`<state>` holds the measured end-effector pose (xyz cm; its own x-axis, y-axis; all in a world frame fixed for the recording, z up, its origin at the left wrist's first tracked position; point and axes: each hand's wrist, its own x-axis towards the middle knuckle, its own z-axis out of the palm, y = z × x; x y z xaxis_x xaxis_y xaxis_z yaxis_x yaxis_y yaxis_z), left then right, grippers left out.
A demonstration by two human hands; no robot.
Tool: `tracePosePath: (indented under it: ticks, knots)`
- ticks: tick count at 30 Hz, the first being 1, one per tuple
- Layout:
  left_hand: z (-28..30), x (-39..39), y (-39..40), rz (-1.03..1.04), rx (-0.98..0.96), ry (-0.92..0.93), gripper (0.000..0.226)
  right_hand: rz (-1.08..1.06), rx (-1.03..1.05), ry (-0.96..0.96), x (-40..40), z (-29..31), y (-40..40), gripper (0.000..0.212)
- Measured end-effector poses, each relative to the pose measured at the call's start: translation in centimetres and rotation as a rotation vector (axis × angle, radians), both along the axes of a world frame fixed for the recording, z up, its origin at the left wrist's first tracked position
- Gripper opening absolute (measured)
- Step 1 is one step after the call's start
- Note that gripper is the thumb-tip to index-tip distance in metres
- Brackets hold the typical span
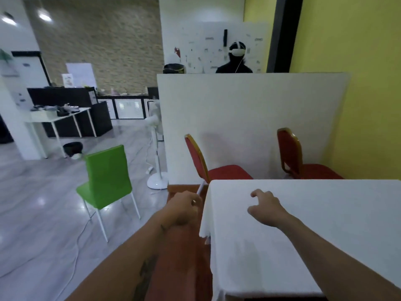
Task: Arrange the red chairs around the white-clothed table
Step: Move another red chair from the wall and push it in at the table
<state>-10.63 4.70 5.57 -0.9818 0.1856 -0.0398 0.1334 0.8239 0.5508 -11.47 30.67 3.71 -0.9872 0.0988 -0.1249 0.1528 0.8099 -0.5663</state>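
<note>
The table (314, 224) under a white cloth fills the lower right. Two red chairs with gold frames stand at its far side against a white partition, one by the far left corner (225, 170) and one further right (312, 168), both with backs to the left. My right hand (265, 206) hovers over the cloth, fingers apart, holding nothing. My left hand (184, 210) is a closed fist just left of the table's corner. A thin pale rod (200, 188) shows past its knuckles; I cannot tell whether the hand holds it.
A green chair (106, 179) stands on the grey tiles to the left, with a cable on the floor by it. A white pedestal fan (157, 148) stands beside the partition (249, 118). A red floor strip (184, 268) runs along the table's left side. Yellow wall at right.
</note>
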Motion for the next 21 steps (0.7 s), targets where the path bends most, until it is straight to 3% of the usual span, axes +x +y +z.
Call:
tracePosePath:
  ticks: [11,21]
  knots:
    - [0.9,-16.6,-9.2,0.020,-0.052,0.082,0.039,0.063,-0.060,0.041,-21.3,-1.0,-10.3,0.067]
    - [1.4,-34.1,-12.9,-0.062,-0.090,0.000,0.036,0.017,-0.138,-0.008,-38.7,-0.2,-14.1,0.065]
